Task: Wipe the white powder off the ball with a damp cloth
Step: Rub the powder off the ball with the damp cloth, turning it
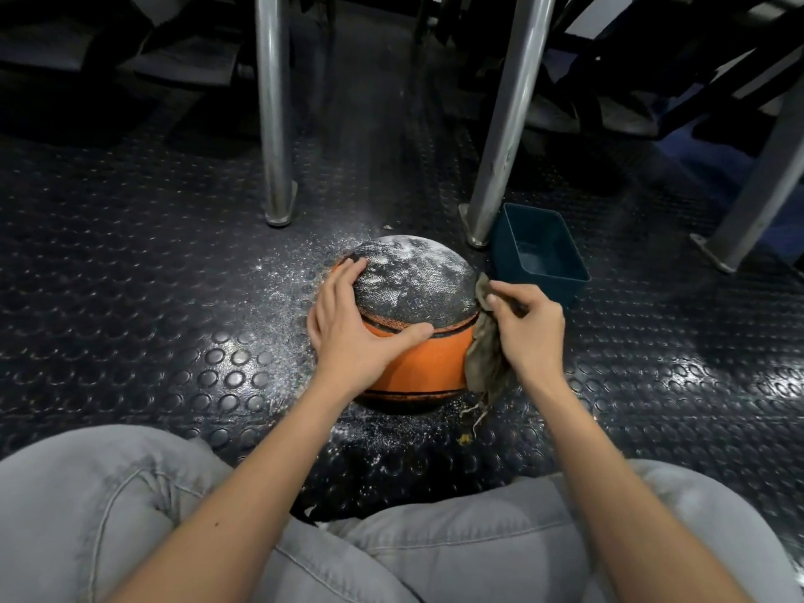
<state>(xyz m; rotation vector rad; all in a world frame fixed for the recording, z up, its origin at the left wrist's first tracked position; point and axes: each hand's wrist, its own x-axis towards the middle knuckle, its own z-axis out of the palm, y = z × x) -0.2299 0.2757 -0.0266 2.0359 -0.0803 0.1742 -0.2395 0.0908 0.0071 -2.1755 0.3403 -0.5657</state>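
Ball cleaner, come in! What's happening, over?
Left hand steadies ball. Right hand pinches cloth at its side. Powder covers the top. Nothing in the way.

The floor (152, 298) is black rubber with round raised studs in rows. An orange and dark basketball (417, 280) stands on it, and white powder (287, 272) is scattered on the studs around the ball, mostly on its left and near side. Just beside the ball, on the right, sits a dark blue plastic tub (565, 287). Behind them three metal legs (274, 124) stand on the floor.

Light grey jeans (130, 493), bare forearms (243, 472)
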